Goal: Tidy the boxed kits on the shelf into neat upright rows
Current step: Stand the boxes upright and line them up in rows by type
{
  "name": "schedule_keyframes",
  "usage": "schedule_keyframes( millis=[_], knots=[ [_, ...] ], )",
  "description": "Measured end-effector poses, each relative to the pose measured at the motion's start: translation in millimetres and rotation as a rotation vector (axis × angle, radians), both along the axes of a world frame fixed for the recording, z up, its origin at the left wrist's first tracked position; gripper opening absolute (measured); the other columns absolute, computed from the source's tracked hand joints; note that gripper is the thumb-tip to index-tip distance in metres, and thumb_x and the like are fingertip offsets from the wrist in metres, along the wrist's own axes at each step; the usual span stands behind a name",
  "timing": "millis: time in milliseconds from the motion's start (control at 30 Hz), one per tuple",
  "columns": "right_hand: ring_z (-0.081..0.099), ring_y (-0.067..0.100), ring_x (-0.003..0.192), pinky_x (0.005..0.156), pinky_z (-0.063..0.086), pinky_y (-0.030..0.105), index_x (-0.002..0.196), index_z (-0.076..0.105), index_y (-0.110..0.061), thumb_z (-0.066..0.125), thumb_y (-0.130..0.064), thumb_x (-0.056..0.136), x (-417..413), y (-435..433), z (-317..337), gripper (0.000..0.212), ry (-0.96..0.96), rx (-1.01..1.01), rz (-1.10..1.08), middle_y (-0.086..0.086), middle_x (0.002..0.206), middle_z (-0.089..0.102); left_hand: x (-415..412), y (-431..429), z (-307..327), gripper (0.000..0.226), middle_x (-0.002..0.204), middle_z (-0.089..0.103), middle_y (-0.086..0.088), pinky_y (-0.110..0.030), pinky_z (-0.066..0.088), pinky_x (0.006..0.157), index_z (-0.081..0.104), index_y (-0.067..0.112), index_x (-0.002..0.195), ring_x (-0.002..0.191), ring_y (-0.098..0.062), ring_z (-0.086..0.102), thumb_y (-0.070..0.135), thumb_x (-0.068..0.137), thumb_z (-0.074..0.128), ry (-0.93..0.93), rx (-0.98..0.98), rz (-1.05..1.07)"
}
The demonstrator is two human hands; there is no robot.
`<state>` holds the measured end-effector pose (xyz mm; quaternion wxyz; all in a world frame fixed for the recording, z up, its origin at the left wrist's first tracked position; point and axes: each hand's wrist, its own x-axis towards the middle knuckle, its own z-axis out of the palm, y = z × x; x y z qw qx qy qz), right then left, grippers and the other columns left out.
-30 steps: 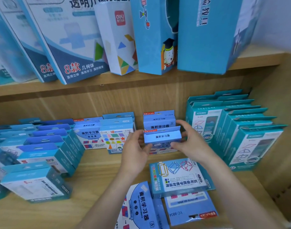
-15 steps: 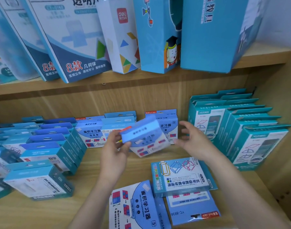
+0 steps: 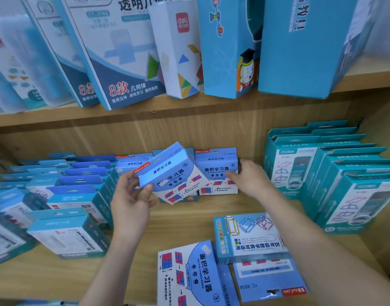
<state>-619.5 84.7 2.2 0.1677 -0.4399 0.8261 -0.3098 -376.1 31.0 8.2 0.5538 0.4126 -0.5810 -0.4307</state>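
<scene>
Evidently mid-sort: one kit in hand, its row waiting just to the right.

At nine o'clock stand rows of blue-topped card boxes (image 3: 74, 195) on the pale wooden shelf (image 3: 123, 272). The left hand (image 3: 130, 202) has thumb and fingers clamped on the lower-left corner of a light-blue and white card kit box (image 3: 169, 173). That box is held clear of the board, with its top leaning toward eleven o'clock. At its three o'clock, almost touching, stands a matching upright kit box (image 3: 218, 173). The right hand (image 3: 251, 180) lays nearly straight fingers on that one's lower-right front, though I cannot tell whether the thumb hooks behind. I'd say the held box wants turning clockwise to twelve, and the left hand is the nearer. Two flat blue kits (image 3: 189, 272) lie at six o'clock, and teal boxes (image 3: 344, 184) fill the far right.
</scene>
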Motion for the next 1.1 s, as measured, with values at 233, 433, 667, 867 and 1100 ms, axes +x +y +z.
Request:
schedule_keyframes(
  millis=[233, 433, 667, 867, 1100],
  knots=[
    [0.06, 0.013, 0.095, 0.082, 0.047, 0.028, 0.129, 0.048, -0.03, 0.061, -0.017, 0.088, 35.8, 37.0, 35.3, 0.045, -0.054, -0.38, 0.146, -0.004, 0.114, 0.061, 40.2, -1.1, 2.6, 0.037, 0.101, 0.054, 0.029, -0.046, 0.053, 0.083, 0.05, 0.029, 0.11, 0.098, -0.015, 0.065, 0.003, 0.087, 0.062, -0.594, -0.212, 0.044],
    [0.053, 0.008, 0.107, 0.086, 0.044, 0.026, 0.135, 0.038, -0.044, 0.069, -0.029, 0.083, 95.3, 12.9, 23.2, 0.062, 0.13, -0.188, 0.546, -0.014, 0.12, 0.056, 50.0, 3.1, -6.1, 0.037, 0.101, 0.054, 0.033, -0.034, 0.052, 0.078, 0.048, 0.026, 0.111, 0.095, -0.007, 0.064, 0.001, 0.088, 0.059, -0.653, -0.214, -0.001],
    [0.059, 0.023, 0.088, 0.072, 0.047, 0.033, 0.123, 0.052, -0.024, 0.068, -0.031, 0.085, 129.1, -21.7, 23.7, 0.042, 0.265, -0.228, 0.468, 0.0, 0.086, 0.064, 86.7, 9.6, -7.2, 0.053, 0.113, 0.059, 0.016, -0.029, 0.048, 0.076, 0.047, 0.025, 0.13, 0.1, -0.012, 0.062, -0.001, 0.084, 0.057, -0.66, -0.306, 0.233],
    [0.06, 0.023, 0.086, 0.075, 0.049, 0.034, 0.122, 0.053, -0.025, 0.07, -0.028, 0.083, 126.4, -26.3, 29.8, 0.042, 0.238, -0.138, 0.425, -0.002, 0.085, 0.06, 95.1, 11.5, -16.1, 0.058, 0.128, 0.051, 0.008, -0.032, 0.049, 0.085, 0.048, 0.028, 0.13, 0.109, -0.017, 0.056, 0.001, 0.081, 0.061, -0.785, -0.348, 0.098],
    [0.059, 0.016, 0.082, 0.078, 0.05, 0.033, 0.118, 0.057, -0.019, 0.071, -0.024, 0.082, 100.3, -16.6, 45.2, 0.039, 0.205, -0.097, 0.376, -0.011, 0.08, 0.057, 65.5, 6.0, -16.9, 0.067, 0.141, 0.043, 0.009, -0.031, 0.044, 0.096, 0.03, 0.031, 0.143, 0.115, -0.021, 0.052, 0.013, 0.087, 0.062, -0.773, -0.29, -0.053]
  ],
)
